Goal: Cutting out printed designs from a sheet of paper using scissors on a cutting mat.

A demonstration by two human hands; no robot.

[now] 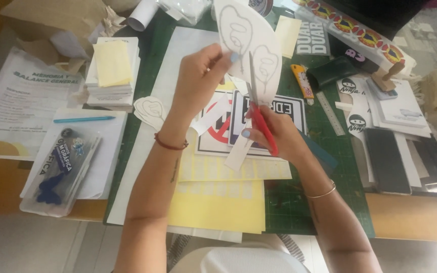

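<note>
My left hand [198, 81] pinches a white paper sheet [246, 43] printed with outlined drawings, held up over the green cutting mat [340, 167]. My right hand [274, 134] grips red-handled scissors [261, 119], blades pointing up into the sheet between two of the drawings. A cut-out piece with the same drawing [150, 108] lies on the mat to the left of my left wrist. Under my hands lie sticker sheets with black and red prints [213, 136] and yellow backing paper [218, 202].
A stack of white and yellow paper [112, 71] stands at the left, near a teal pen [84, 120] and a clear pouch [61, 172]. At the right are a yellow utility knife [303, 81], a metal ruler [330, 114], a dark phone [386, 159] and printed stickers [355, 108].
</note>
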